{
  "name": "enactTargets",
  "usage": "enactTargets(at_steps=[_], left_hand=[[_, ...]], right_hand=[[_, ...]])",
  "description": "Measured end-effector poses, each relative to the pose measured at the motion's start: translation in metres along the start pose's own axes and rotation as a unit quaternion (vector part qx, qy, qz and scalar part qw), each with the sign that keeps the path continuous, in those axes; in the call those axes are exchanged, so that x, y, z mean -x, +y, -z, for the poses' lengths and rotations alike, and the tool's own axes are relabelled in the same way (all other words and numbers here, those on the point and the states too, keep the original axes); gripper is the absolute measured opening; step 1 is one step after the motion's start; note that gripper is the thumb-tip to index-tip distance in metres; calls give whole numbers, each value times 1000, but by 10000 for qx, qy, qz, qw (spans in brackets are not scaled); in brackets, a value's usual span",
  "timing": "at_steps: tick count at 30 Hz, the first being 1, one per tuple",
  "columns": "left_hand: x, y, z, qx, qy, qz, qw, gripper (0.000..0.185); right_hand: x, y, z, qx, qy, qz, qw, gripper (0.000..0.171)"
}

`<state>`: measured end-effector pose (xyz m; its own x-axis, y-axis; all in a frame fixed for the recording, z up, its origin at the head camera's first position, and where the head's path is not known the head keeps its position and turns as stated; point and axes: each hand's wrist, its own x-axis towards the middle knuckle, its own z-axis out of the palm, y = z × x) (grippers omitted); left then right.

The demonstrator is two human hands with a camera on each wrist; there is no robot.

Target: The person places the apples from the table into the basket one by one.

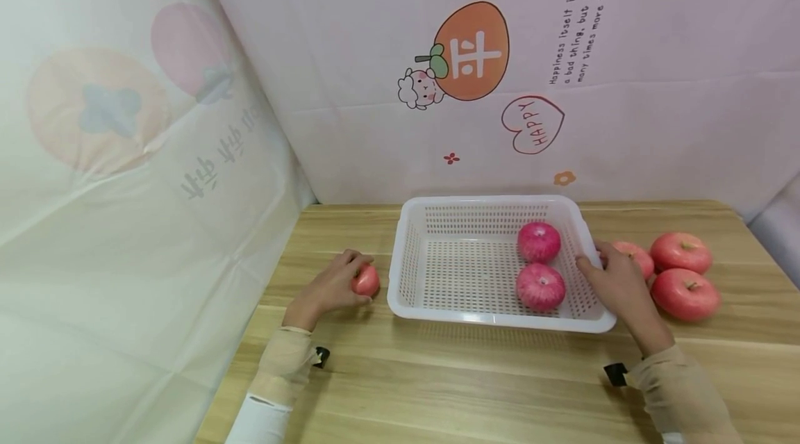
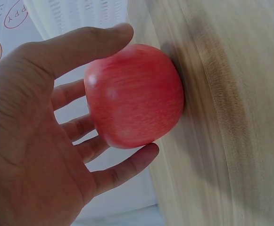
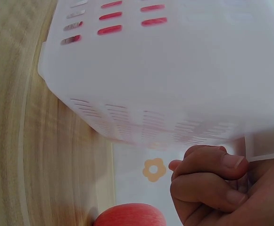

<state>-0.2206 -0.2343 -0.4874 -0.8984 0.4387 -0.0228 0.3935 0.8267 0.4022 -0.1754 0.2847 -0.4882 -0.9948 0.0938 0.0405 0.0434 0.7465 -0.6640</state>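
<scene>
On the left of the table my left hand [image 1: 337, 282] holds a red apple [image 2: 134, 96], thumb along one side and fingers curved about the other. The apple is right at the wooden surface. My right hand [image 1: 619, 284] grips the right rim of a white plastic basket [image 1: 487, 319], thumb over the edge and fingers curled on the outside. Inside the basket, toward its right end, sit two deep pink apples, a rear one [image 1: 539, 242] and a front one [image 1: 541, 287]. The right wrist view shows the basket's slotted wall [image 3: 165, 70] beside the curled fingers [image 3: 207, 162].
Three more red apples stand right of the basket: one [image 1: 634, 258] partly behind my right hand, one [image 1: 681, 253] at the back and one [image 1: 686, 294] in front. A printed cloth [image 1: 375, 138] hangs behind the wooden table [image 1: 437, 388], and a pale cloth [image 1: 125, 256] hangs at the left.
</scene>
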Motion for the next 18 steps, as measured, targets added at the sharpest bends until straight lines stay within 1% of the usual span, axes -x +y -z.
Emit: enactTargets(at_steps=[7,18], left_hand=[[-1,0,-1,78,-2,113,9999,72],[-2,-1,-2,122,-58,144,9998,73]], right_hand=[[0,0,0,3,-23,-4,10000,70],[0,0,0,4,-39,-4,10000,71]])
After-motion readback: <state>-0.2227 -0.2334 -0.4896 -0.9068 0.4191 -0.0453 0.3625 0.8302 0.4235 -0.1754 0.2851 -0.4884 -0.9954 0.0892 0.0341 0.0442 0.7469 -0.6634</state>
